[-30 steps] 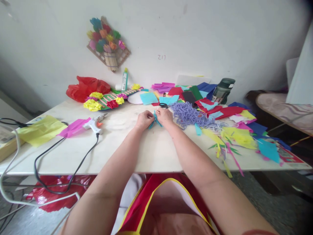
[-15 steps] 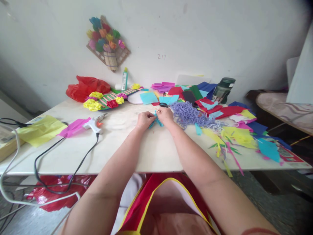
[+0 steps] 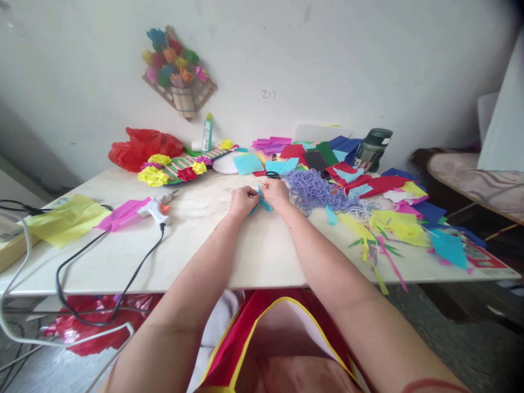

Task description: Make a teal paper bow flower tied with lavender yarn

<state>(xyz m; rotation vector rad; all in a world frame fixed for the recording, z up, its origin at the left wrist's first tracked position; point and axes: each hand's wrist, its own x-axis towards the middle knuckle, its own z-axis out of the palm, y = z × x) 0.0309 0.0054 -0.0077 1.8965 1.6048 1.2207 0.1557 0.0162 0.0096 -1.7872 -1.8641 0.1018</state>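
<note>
Above the middle of the white table, my left hand [image 3: 244, 200] is closed, with its fingertips pinching a piece of light blue paper [image 3: 266, 205]. The paper is gathered and crumpled, and its loose ends hang below the fingers. My right hand [image 3: 276, 193] meets it from the other side. Between its closed fingers is a thin pale stick [image 3: 259, 180], pointing up and left beside the paper. The fingers partly hide both things. Just behind my hands lie black-handled scissors [image 3: 273, 175], and a heap of lilac yarn [image 3: 317, 188] sits close to the right hand.
On the left, a white glue gun [image 3: 156, 209] rests by pink paper [image 3: 123, 214] and yellow paper [image 3: 67, 219], its black cord crossing the table edge. A decorated green board [image 3: 184, 166] lies behind. A dark bottle [image 3: 373, 150] stands among coloured paper sheets at the right.
My hands stay together around the light blue paper, with only slight finger movement. The whole view has shifted very slightly.
</note>
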